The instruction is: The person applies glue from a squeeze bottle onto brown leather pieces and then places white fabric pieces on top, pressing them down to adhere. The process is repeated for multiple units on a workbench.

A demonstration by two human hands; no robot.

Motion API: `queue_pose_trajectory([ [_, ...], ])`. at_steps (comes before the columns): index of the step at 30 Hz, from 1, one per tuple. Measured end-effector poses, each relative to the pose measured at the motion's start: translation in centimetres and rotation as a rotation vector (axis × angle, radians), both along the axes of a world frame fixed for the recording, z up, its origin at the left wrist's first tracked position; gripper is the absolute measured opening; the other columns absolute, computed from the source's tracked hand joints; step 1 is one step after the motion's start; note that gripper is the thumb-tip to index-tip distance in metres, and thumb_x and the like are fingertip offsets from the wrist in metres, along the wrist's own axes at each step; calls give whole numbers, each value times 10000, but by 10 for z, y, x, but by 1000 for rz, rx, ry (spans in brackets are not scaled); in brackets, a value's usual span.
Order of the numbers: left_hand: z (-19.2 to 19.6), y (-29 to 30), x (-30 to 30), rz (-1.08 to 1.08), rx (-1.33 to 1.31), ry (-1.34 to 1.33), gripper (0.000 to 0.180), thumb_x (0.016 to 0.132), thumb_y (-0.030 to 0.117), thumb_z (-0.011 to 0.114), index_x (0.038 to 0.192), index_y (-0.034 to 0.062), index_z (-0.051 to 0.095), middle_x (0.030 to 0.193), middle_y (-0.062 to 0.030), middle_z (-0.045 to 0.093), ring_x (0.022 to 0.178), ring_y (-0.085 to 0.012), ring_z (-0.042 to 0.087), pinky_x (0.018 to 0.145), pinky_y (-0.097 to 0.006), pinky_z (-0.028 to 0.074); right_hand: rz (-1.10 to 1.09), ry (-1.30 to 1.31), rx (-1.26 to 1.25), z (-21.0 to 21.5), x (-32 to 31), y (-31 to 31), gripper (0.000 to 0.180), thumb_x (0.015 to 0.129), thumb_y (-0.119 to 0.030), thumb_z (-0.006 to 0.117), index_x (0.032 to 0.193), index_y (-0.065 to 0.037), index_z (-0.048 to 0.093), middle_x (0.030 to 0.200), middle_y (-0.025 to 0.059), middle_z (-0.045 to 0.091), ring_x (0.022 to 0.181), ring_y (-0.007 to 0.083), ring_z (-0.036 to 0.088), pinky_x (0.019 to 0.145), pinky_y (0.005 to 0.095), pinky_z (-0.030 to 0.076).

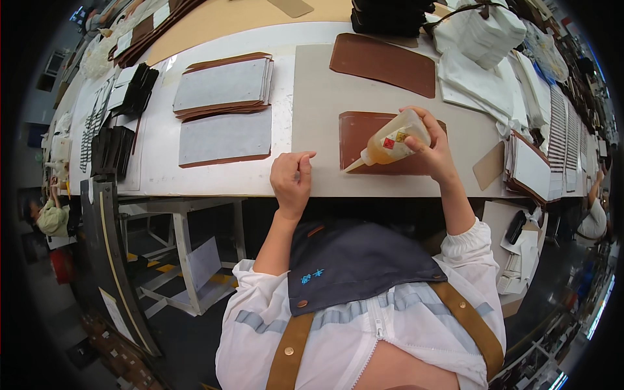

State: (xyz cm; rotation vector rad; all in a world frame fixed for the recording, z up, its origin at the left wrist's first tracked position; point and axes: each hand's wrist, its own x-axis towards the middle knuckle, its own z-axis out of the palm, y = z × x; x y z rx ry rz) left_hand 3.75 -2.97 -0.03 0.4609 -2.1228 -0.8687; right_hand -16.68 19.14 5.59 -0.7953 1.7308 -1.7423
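My right hand (434,144) grips a translucent squeeze bottle (382,148) of amber liquid, with red and yellow labels on its side. The bottle is tilted, its thin nozzle pointing down to the left at the near edge of a brown leather panel (356,130). Whether the tip touches the panel I cannot tell. My left hand (290,183) is closed in a loose fist at the table's front edge, the index finger jutting slightly right; nothing shows in it. Left of it lies a grey-faced panel (224,140) with brown edges, in front of a stack of similar panels (221,84).
Another brown panel (383,64) lies farther back on the grey board (315,97). Black pieces (390,16) are piled behind it. White padding (478,36) and stacked panels (530,166) crowd the right side. Black folded pieces (112,151) stand at the left. Other people work beyond both sides.
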Motion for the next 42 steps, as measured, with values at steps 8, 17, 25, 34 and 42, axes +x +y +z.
queue_pose_trajectory([
  [8,-4,0,0,-27,-5,-10,186,1006,101,572,943,14,724,742,-60,617,695,-173,587,657,-316,462,-314,-672,-661,14,-47,66,591,924,-440,726,1338,-54,554,1257,72,652,1166,230,647,967,360,547],
  [17,-8,1,0,-4,18,-36,185,1005,101,573,932,24,724,743,-50,617,684,-155,576,634,-304,443,-695,114,-131,11,-102,140,594,882,-355,803,1319,-34,560,1136,34,655,1027,104,645,885,267,550],
  [25,-8,2,0,10,64,-49,171,997,112,588,928,40,726,717,-47,602,682,-193,568,662,-338,454,-692,232,-32,2,-108,137,637,839,-367,842,1318,-36,582,1140,35,653,1049,115,608,932,264,491],
  [34,-2,5,-1,11,35,-57,168,1001,105,581,943,33,721,712,-50,583,678,-179,564,645,-328,452,-663,293,54,3,-107,144,676,827,-425,841,1324,-43,586,1123,23,655,1039,103,595,915,258,483],
  [42,-6,5,-2,16,12,-43,176,1005,105,574,937,33,719,719,-53,596,668,-181,569,637,-329,451,-617,253,60,5,-93,161,649,815,-422,851,1291,-54,609,1109,13,650,1031,105,596,913,264,491],
])
